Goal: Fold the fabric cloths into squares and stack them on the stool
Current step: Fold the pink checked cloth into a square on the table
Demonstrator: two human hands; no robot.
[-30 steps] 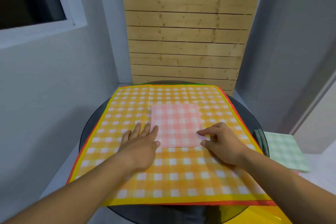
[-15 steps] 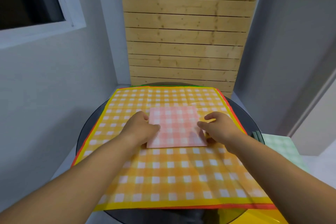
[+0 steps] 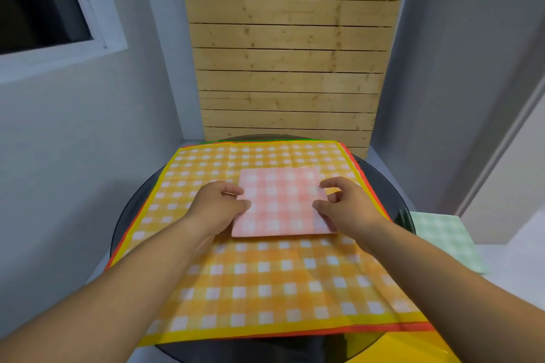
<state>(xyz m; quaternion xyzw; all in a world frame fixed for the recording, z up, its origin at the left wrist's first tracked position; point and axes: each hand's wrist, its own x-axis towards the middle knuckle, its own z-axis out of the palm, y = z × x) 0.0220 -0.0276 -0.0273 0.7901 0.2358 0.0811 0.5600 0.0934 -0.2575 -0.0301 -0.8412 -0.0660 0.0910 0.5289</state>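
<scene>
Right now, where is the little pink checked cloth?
Head view, middle: the pink cloth sits over the big orange cloth on the round table, pinched between the left hand and the right hand.

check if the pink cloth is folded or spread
Folded: pink cloth is a small square, far smaller than the spread orange cloth beneath.

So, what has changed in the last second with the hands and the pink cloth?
The left hand, which lay flat on the orange cloth, moved right and now grips the left edge of the pink cloth. The right hand, which only touched its near right corner, now pinches the right edge. The orange cloth and the green cloth stayed in place.
</scene>
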